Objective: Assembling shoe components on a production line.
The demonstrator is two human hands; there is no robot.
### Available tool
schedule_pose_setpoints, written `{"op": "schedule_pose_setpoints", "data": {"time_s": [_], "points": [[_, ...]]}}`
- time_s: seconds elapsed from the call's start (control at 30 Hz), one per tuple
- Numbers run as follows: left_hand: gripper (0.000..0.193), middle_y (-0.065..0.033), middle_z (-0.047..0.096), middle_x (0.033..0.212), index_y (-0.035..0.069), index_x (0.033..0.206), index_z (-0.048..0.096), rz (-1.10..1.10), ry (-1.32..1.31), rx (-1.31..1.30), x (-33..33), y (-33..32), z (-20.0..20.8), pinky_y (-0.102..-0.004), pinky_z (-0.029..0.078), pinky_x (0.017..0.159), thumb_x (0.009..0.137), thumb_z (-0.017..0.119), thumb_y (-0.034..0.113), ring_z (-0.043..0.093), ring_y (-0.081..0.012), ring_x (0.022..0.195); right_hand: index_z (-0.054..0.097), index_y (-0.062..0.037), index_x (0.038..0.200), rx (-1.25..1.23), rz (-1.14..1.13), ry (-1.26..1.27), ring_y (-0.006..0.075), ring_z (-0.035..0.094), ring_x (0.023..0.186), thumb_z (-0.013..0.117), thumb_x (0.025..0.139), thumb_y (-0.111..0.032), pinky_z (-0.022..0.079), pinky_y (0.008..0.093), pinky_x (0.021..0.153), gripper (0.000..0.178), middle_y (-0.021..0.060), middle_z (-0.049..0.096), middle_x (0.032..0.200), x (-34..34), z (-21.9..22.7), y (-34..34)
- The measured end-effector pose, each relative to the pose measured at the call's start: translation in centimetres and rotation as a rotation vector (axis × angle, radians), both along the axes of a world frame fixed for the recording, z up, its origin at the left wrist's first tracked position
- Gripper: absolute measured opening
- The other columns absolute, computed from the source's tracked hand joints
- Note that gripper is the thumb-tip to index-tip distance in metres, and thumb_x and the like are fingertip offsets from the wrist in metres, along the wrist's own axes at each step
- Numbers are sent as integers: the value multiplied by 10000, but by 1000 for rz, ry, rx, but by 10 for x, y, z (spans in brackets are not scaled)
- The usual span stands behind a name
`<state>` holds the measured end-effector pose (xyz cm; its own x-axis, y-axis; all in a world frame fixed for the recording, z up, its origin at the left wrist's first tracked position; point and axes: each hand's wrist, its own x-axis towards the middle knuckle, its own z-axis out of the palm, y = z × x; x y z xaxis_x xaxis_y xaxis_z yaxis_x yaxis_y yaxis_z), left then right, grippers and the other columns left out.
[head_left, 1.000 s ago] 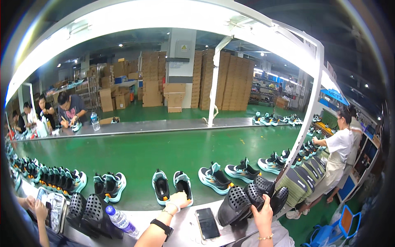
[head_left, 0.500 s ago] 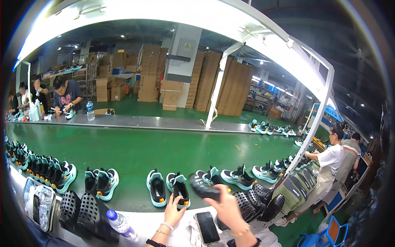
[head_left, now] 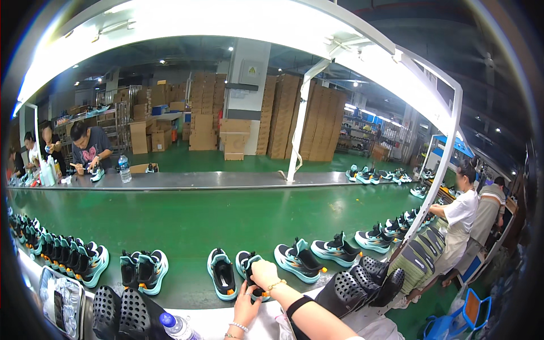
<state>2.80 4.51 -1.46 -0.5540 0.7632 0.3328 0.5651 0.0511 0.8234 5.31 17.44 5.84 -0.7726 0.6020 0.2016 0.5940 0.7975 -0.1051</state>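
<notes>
A broad green surface (head_left: pixel 209 218) stretches between the two counters, its middle bare and open. Beyond its far edge runs the grey far counter (head_left: pixel 226 181); the pale near counter (head_left: pixel 207 320) borders its near edge. Black perforated clogs stand left (head_left: pixel 133 314) and right (head_left: pixel 348 289), crowding the arm room. The handled black-and-teal sneaker (head_left: pixel 242 263) sits by the green surface's near edge, just beside a left sneaker (head_left: pixel 221 275); a right sneaker (head_left: pixel 297 262) stands near. A bottle (head_left: pixel 178 326) is left of the forearms. The right hand (head_left: pixel 266 275) covers the shoe's opening, its fingers hidden, grip untellable; the left hand (head_left: pixel 247 306) touches the heel, fingers narrowly spread.
</notes>
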Motion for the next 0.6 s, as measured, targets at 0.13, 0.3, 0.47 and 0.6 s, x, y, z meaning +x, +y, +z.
{"op": "schedule_pose_setpoints", "data": {"time_s": [0.13,0.3,0.47,0.6], "points": [[413,-192,412,1376,83,1163,539,29,-35,-42,3,-2,-3,-421,429,938,768,628,163,503,-387,1146,684,-30,791,-146,-209,88,305,677,778,595,768,-135,546,387,694,140,157,680,803,-28,-32,-2],[480,-156,460,1314,24,1163,515,122,-27,-31,12,5,-3,-402,450,884,730,693,132,537,-355,1076,688,-51,884,-309,-294,92,296,671,878,527,837,-134,546,386,752,187,160,683,910,-33,-35,8],[391,-167,479,1217,66,1040,529,295,102,41,12,4,-13,-413,455,857,699,713,117,542,-366,1033,669,-14,924,-469,-20,382,321,664,777,611,809,-232,527,392,710,253,191,669,845,-1,-21,-14],[372,-165,468,1250,71,1050,526,344,42,105,3,-2,-10,-411,462,844,708,674,69,552,-375,1024,647,-15,970,-573,72,878,269,665,710,567,870,-217,507,351,647,239,150,670,787,54,-22,-76]]}}
